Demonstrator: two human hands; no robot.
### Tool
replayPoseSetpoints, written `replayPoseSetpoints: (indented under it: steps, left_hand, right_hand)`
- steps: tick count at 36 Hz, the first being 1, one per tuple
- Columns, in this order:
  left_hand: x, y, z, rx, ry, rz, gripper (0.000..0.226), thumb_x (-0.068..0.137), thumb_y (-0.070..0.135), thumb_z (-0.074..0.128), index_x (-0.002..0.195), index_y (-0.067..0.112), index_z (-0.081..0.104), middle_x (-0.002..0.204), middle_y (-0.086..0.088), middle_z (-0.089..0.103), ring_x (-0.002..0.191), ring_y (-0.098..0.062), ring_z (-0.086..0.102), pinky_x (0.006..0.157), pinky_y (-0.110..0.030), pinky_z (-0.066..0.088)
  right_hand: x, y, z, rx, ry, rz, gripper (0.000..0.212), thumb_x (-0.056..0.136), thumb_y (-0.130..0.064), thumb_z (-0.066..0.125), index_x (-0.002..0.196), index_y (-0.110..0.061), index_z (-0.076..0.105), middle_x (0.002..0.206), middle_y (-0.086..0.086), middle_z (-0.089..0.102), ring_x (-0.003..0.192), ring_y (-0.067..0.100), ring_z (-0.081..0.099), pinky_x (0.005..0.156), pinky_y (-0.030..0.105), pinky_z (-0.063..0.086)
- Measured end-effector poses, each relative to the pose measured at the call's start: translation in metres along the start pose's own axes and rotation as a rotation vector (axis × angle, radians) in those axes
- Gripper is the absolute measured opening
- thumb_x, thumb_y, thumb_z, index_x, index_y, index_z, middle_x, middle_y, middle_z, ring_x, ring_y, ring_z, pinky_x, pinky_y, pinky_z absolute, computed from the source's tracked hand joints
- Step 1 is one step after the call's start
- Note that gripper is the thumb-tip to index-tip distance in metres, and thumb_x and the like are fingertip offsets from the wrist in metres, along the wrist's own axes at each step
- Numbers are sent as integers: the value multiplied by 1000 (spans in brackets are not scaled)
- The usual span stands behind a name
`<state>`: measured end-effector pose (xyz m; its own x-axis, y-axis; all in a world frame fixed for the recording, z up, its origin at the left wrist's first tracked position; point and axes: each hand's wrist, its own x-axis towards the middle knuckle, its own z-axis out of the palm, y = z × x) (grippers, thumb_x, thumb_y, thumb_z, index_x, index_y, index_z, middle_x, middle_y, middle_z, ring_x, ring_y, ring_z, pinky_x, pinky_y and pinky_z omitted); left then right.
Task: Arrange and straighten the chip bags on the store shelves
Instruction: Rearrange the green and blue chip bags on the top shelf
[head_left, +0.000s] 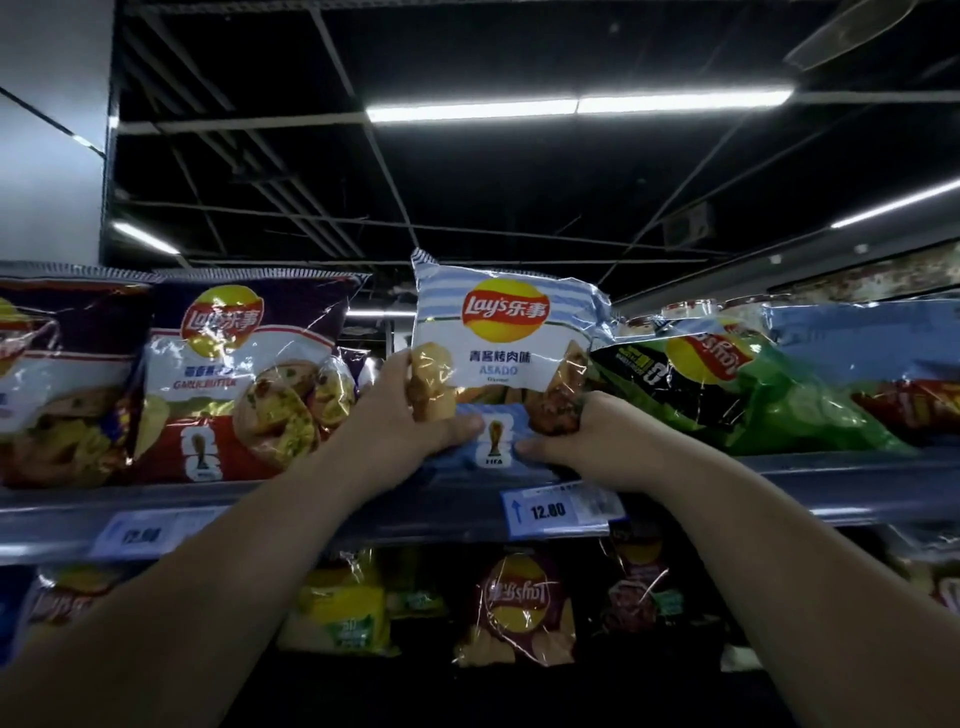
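A white and light-blue striped Lay's bag (506, 332) stands upright at the middle of the top shelf (363, 501). My left hand (410, 421) grips its lower left corner, thumb across the front. My right hand (587, 441) grips its lower right corner. To its left stands a purple and red Lay's bag (234, 374), upright. On the right a green Lay's bag (727, 384) lies on its side, with a blue bag (862, 343) lying behind it.
Another purple bag (52, 374) stands at the far left. A price tag (556, 509) reading 12.00 hangs on the shelf edge. On the lower shelf sit a yellow bag (343, 608) and an upside-down maroon bag (519, 608). Dark ceiling with strip lights above.
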<state>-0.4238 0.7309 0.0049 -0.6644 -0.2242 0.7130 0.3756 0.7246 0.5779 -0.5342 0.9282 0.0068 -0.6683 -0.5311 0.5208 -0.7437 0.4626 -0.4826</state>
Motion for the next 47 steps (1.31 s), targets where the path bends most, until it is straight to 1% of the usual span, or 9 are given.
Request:
replayPoseSetpoints:
  steps: [3,6,11,18,21,26,32,39,47]
  left_hand:
    - [-8,-7,0,-3,207,97,67,78,29,84,123,42,36,105,34,47,88,22,48,72,-7,37]
    - [-15,-17,-1,-36,336,118,75,77,20,85,127,43,34,116,26,51,101,11,53,84,-17,44]
    - [-16,-29,-2,-3,307,52,85,77,31,84,136,51,25,138,8,42,121,-16,51,101,-44,49]
    - [-13,-33,1,-2,276,93,79,83,21,79,136,50,27,135,16,44,127,-12,47,105,-46,47]
    - [-14,-35,3,30,331,141,81,83,18,79,139,46,29,135,14,46,125,-8,49,105,-40,46]
    - [-19,-37,6,47,369,185,82,86,13,77,138,47,23,132,22,43,114,12,48,90,-8,37]
    - [-21,-32,5,156,387,172,85,83,28,78,148,35,23,145,2,41,132,-19,44,108,-48,43]
    - [-26,-25,7,298,424,192,87,84,35,74,152,21,22,152,-12,28,140,-31,31,112,-48,34]
    - [-44,-3,31,568,443,389,77,86,46,53,150,14,24,158,-27,15,147,-43,11,114,-58,19]
  right_hand:
    - [-1,-18,8,53,-5,-88,24,86,-64,66,78,-42,62,87,-20,61,84,7,60,67,26,47]
    - [2,-29,23,156,-33,-119,17,91,-66,59,94,-50,62,99,-24,61,91,3,59,76,24,46]
    - [10,-22,32,157,-39,-30,29,89,-69,56,102,-43,59,109,-11,65,93,11,62,86,34,51]
    - [2,-23,33,-87,57,-32,46,87,-79,46,83,-35,55,87,-10,59,80,13,59,67,33,45]
    - [-1,-25,33,-138,65,-47,51,84,-83,43,101,-37,56,86,-13,55,78,9,56,66,31,45]
    - [-7,-26,36,-213,82,-4,77,74,-94,38,121,-33,48,105,-6,59,97,21,59,80,38,50]
    - [-14,-22,44,-355,381,-87,93,74,-91,44,136,-22,41,121,4,65,118,29,57,102,43,41]
    - [-34,-10,38,-395,515,-168,103,87,-76,49,160,-14,10,167,5,18,155,23,7,126,45,0]
    - [-78,28,-7,-397,585,-97,90,90,-58,60,159,-25,13,168,6,9,156,25,-2,125,42,-6]
